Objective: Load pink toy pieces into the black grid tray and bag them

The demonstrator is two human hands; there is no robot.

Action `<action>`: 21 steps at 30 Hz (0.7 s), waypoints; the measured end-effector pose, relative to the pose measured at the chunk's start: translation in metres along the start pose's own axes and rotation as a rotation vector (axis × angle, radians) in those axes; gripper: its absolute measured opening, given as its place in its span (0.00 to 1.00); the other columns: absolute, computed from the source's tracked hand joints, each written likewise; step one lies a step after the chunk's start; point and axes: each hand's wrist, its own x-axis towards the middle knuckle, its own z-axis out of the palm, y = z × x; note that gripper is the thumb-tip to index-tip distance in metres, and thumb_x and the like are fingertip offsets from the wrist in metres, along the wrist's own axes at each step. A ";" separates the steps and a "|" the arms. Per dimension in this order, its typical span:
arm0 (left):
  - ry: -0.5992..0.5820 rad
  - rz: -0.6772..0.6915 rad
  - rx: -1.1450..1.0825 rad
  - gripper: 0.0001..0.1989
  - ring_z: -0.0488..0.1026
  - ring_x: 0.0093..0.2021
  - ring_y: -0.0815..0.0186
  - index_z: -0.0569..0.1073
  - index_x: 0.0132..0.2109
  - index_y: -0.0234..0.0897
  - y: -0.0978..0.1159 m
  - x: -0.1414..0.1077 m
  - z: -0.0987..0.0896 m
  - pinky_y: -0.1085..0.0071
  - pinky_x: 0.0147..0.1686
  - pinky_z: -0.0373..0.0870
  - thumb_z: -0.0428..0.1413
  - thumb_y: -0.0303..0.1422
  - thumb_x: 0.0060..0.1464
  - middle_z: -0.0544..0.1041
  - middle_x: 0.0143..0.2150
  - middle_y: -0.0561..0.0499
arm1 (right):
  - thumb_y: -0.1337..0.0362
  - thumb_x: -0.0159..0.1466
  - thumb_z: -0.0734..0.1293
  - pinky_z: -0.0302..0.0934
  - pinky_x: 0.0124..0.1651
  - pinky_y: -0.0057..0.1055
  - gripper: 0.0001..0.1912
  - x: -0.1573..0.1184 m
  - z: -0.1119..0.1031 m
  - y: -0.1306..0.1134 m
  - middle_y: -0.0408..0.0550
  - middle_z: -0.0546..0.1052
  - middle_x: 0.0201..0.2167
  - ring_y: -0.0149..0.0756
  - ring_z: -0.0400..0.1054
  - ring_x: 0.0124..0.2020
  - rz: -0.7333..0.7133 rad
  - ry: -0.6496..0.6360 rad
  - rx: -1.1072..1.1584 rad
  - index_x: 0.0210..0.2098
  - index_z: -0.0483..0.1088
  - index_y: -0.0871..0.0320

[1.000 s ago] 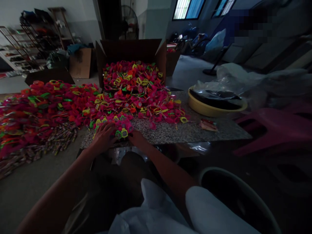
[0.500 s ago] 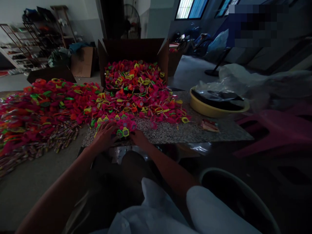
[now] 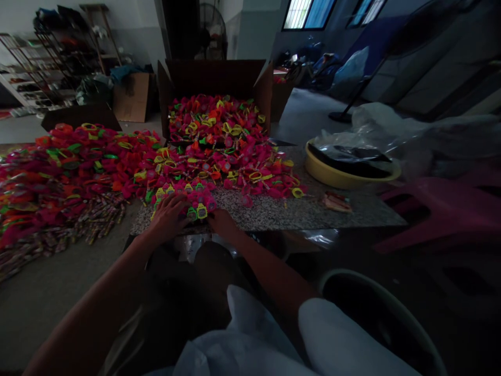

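Note:
A close-set group of pink, yellow and green toy watches (image 3: 201, 211) lies at the front edge of the speckled stone tabletop (image 3: 270, 215). My left hand (image 3: 170, 211) rests over the left part of this group, palm down with its fingers spread. At the group's right front corner is my right hand (image 3: 223, 222), its fingers bent and dark against the edge; what they may hold is hidden. Behind lies a loose heap of colourful watches (image 3: 219, 162), which reaches back to an open cardboard box (image 3: 263, 96) filled with more of them.
Another big heap of watches (image 3: 86, 162) spreads on the left. To the right stand a yellow basin (image 3: 340, 180) with plastic bags, a small packet (image 3: 336, 201) and a pink chair (image 3: 442, 206). A large round tub (image 3: 395, 303) is at the lower right.

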 end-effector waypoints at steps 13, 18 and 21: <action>-0.007 0.005 -0.022 0.21 0.58 0.75 0.46 0.76 0.61 0.49 0.000 0.001 -0.002 0.41 0.74 0.55 0.61 0.43 0.63 0.70 0.72 0.48 | 0.67 0.71 0.67 0.64 0.50 0.31 0.13 0.004 0.000 -0.002 0.55 0.85 0.45 0.45 0.78 0.46 -0.046 -0.024 -0.051 0.47 0.84 0.60; -0.007 0.004 -0.022 0.22 0.57 0.75 0.46 0.75 0.62 0.49 -0.003 0.000 0.000 0.41 0.75 0.54 0.61 0.42 0.62 0.70 0.72 0.48 | 0.65 0.71 0.67 0.65 0.52 0.32 0.14 -0.001 0.000 -0.011 0.59 0.84 0.49 0.47 0.78 0.50 -0.001 -0.045 -0.138 0.52 0.82 0.61; 0.003 0.010 -0.020 0.22 0.57 0.75 0.46 0.75 0.62 0.47 -0.004 0.000 0.003 0.41 0.74 0.55 0.61 0.42 0.62 0.70 0.72 0.46 | 0.65 0.72 0.66 0.65 0.53 0.32 0.15 -0.002 -0.001 -0.015 0.60 0.84 0.50 0.48 0.78 0.52 0.045 -0.078 -0.169 0.52 0.82 0.62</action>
